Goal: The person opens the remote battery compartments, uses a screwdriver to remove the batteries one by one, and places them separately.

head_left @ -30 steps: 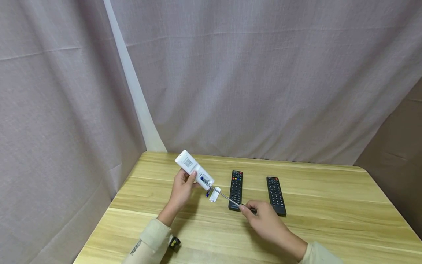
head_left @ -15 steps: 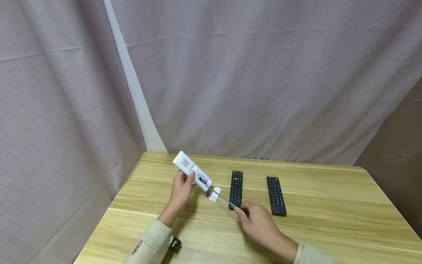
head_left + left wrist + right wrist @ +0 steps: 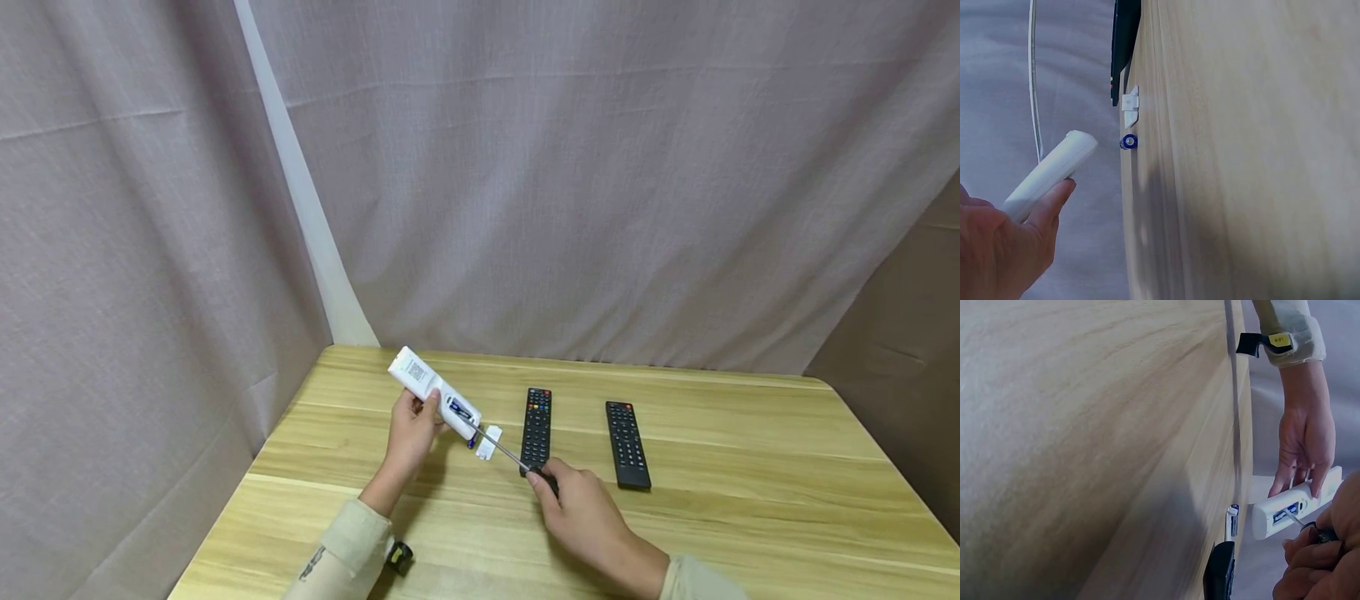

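My left hand (image 3: 411,433) grips a white remote control (image 3: 420,373) above the table, its back turned up and tilted down to the right. The thumb lies along its edge. A blue battery (image 3: 1286,512) sits in the remote's uncovered compartment. My right hand (image 3: 583,515) holds the dark handle of a screwdriver (image 3: 498,446), whose thin metal shaft reaches left to the battery; whether the tip touches it is too small to tell. Below the remote, a second blue battery (image 3: 1129,142) lies on the table beside a white battery cover (image 3: 490,442).
A black remote (image 3: 537,429) lies just beyond the right hand, and another black remote (image 3: 628,445) is further right. The wooden table (image 3: 750,467) backs onto a grey curtain (image 3: 525,208). A black strap end (image 3: 1260,344) sticks out from the left cuff.
The white remote has shifted slightly left and down in the head view. My right hand has moved left with the screwdriver, its tip staying at the battery compartment.
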Action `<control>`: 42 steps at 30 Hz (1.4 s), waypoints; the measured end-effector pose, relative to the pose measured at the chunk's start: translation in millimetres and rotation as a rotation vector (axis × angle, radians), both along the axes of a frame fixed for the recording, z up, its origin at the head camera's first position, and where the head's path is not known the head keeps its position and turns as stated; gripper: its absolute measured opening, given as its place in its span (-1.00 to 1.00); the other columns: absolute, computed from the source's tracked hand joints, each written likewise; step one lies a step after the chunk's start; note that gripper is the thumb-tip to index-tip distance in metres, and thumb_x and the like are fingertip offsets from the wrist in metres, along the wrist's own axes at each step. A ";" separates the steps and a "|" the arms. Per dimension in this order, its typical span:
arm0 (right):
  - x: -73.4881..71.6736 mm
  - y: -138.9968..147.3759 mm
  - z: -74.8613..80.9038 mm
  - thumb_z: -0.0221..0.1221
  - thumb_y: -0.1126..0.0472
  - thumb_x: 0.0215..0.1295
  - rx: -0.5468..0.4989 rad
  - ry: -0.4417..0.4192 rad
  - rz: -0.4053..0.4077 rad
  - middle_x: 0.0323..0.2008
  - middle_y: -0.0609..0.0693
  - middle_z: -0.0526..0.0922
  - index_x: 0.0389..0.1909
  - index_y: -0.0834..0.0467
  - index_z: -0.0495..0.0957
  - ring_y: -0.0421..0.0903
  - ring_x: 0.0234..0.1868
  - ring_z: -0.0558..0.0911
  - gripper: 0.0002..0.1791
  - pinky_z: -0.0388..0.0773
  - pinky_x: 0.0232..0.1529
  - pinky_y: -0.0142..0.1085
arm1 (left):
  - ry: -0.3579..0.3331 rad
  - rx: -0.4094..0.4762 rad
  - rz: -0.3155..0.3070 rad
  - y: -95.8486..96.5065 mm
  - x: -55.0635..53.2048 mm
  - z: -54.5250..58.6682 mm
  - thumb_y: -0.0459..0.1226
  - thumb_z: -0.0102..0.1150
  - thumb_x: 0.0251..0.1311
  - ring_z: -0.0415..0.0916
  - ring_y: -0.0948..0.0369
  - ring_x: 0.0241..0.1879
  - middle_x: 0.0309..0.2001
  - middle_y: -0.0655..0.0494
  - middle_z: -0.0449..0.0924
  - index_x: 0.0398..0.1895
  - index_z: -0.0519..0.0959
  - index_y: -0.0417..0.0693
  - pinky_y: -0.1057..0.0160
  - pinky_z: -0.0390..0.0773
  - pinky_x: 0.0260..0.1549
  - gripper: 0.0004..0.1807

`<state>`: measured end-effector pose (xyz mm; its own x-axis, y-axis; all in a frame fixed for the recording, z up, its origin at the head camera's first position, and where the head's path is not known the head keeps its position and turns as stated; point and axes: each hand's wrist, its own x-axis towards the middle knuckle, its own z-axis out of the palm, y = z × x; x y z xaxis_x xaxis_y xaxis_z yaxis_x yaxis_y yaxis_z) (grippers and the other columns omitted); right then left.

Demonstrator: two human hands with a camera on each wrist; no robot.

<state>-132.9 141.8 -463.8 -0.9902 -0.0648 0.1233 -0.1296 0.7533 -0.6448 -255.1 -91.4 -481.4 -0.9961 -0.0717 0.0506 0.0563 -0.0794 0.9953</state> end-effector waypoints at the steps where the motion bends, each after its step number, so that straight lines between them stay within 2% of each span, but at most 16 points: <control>1: -0.2 -0.1 -0.9 0.26 0.11 0.54 0.008 0.004 0.000 -0.59 -0.16 0.56 -0.15 0.14 0.70 -0.27 -0.60 0.45 -0.83 0.36 -0.62 -0.41 | -0.004 0.000 0.001 -0.2 0.3 -0.1 -0.35 -0.06 0.65 0.71 0.12 -0.06 0.16 -0.45 0.61 0.33 0.42 -0.43 0.27 0.83 -0.19 -0.64; 11: -0.1 -1.2 -4.9 0.28 0.12 0.53 0.017 0.030 -0.002 -0.56 -0.11 0.60 -0.15 0.16 0.69 -0.25 -0.57 0.47 -0.83 0.37 -0.60 -0.40 | -0.020 0.001 0.014 -0.7 0.2 0.2 -0.34 -0.06 0.64 0.70 0.11 -0.05 0.16 -0.44 0.60 0.33 0.42 -0.42 0.25 0.83 -0.19 -0.63; 19: 0.6 -2.2 -8.9 0.25 0.10 0.55 0.018 -0.003 -0.006 -0.51 -0.06 0.66 -0.08 0.19 0.68 -0.23 -0.55 0.49 -0.79 0.38 -0.60 -0.38 | -0.015 -0.034 0.025 -3.3 0.7 -0.1 -0.34 -0.05 0.64 0.69 0.08 -0.04 0.13 -0.44 0.60 0.33 0.42 -0.43 0.23 0.83 -0.20 -0.63; 29: -1.4 -4.8 -13.5 0.23 0.08 0.57 0.043 -0.018 -0.004 -0.55 -0.08 0.62 -0.16 0.14 0.65 -0.21 -0.55 0.48 -0.80 0.37 -0.59 -0.36 | -0.022 -0.104 -0.028 -5.6 3.8 -3.1 -0.36 -0.06 0.63 0.73 -0.19 0.02 0.18 -0.51 0.56 0.38 0.39 -0.45 0.06 0.85 -0.10 -0.59; 42: -3.1 -2.1 -20.7 0.25 0.10 0.54 0.049 -0.028 -0.016 -0.55 -0.10 0.59 -0.14 0.15 0.67 -0.21 -0.55 0.48 -0.82 0.33 -0.59 -0.37 | -0.017 -0.104 -0.013 -9.1 3.0 -4.1 -0.36 -0.05 0.63 0.74 -0.18 -0.01 0.17 -0.51 0.57 0.35 0.41 -0.46 -0.01 0.85 -0.10 -0.61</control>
<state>-135.9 139.8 -484.5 -0.9943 -0.0543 0.0921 -0.0995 0.7857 -0.6106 -252.1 -100.5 -485.6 -0.9977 -0.0539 0.0405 0.0393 0.0239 0.9989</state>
